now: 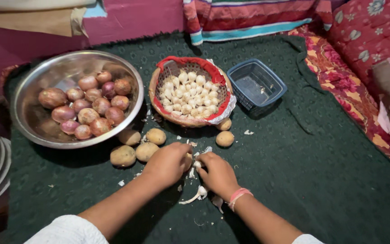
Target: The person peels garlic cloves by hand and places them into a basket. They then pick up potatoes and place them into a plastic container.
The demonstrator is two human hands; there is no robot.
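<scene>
Two hands, the left hand (167, 163) and right hand (217, 174), pinch a small garlic piece (197, 165) at the lower middle. It looks light with thin papery skin; pinch its sides.

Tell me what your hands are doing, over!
Left hand and right hand both closed on a garlic bulb, over the green mat. Peels underneath. Potatoes beside the left hand, nothing blocking.

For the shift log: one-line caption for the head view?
Left hand and right hand work garlic on a green mat beside potatoes.
</scene>
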